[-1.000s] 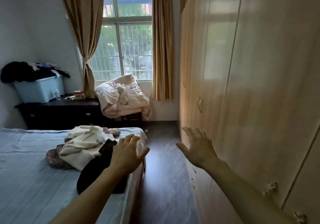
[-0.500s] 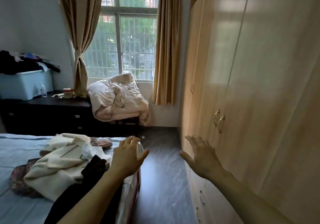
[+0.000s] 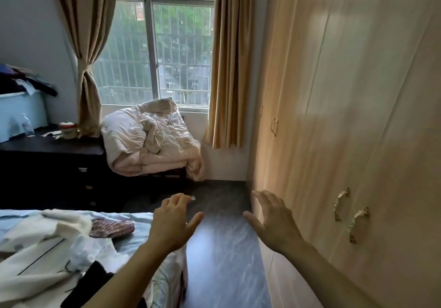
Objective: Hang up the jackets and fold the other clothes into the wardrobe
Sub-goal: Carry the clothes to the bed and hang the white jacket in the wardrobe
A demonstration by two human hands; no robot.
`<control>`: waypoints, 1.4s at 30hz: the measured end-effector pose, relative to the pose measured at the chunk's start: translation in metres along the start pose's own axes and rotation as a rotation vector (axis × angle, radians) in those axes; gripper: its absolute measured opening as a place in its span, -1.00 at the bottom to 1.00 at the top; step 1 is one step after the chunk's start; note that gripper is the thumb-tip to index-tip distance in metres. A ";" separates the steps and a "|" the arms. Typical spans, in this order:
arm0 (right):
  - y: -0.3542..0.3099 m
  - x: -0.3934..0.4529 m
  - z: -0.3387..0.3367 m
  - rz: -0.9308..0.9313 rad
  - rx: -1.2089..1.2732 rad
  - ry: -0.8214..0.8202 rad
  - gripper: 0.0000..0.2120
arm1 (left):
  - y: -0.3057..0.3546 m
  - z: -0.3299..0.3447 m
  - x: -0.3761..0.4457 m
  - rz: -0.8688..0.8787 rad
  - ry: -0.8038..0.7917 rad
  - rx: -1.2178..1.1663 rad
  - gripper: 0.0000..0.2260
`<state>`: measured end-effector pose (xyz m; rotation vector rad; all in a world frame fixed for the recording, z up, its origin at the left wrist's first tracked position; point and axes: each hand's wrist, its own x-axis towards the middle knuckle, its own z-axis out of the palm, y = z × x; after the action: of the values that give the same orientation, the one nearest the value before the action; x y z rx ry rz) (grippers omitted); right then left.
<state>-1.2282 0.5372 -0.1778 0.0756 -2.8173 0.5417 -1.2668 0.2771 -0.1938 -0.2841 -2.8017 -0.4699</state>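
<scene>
Head view: left hand [image 3: 170,226] and right hand [image 3: 274,222] spread empty beside wardrobe [image 3: 358,117].

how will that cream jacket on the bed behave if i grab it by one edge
The cream jacket with dark trim lies rumpled on the pale blue bed, so it is probably floppy and will drape. It looks thick, so perhaps bulky. The black garment touching it may drag along.

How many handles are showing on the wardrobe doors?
5: two ornate handles side by side near the right hand, a pair farther along, one nearest the window. Others may be out of frame.
</scene>
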 end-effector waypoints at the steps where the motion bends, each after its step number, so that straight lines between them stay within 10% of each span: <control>1: 0.010 0.024 0.008 -0.001 0.011 -0.001 -0.08 | 0.001 0.011 0.021 0.003 -0.004 0.022 -0.46; 14: 0.081 0.292 0.073 -0.087 0.116 -0.064 -0.36 | -0.013 0.073 0.269 -0.122 0.014 0.121 -0.18; 35: 0.054 0.712 0.216 -0.294 0.002 -0.184 -0.37 | -0.181 0.195 0.616 -0.307 0.005 0.038 -0.45; 42: 0.019 0.824 0.305 -0.520 0.099 -0.367 -0.35 | -0.255 0.216 0.659 -0.606 0.007 0.089 -0.43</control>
<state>-2.1004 0.4417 -0.2320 0.9860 -2.9263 0.5820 -1.9993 0.2105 -0.2595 0.6005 -2.8518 -0.4615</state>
